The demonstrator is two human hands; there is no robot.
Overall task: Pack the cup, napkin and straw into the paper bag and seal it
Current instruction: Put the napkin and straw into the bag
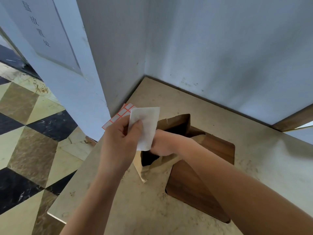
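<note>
Left hand: the left hand (118, 138) pinches a white folded paper napkin (145, 127) between thumb and curled fingers, holding it upright just above the bag's mouth.
Right hand: the right hand (163, 144) reaches across into the mouth of the brown paper bag (176, 122); its fingers are hidden behind the napkin, so its grip cannot be told.
Paper bag: open, its mouth facing up, standing near the middle of the desk, partly over the wooden inset.
Label sheet: a white sticker sheet with red grid lines (118, 116) lies at the desk's far left edge, partly behind the napkin.
Desk: a beige stone-patterned top (144, 209) with a dark brown wooden inset panel (189, 189), set into a grey wall corner (145, 48).
</note>
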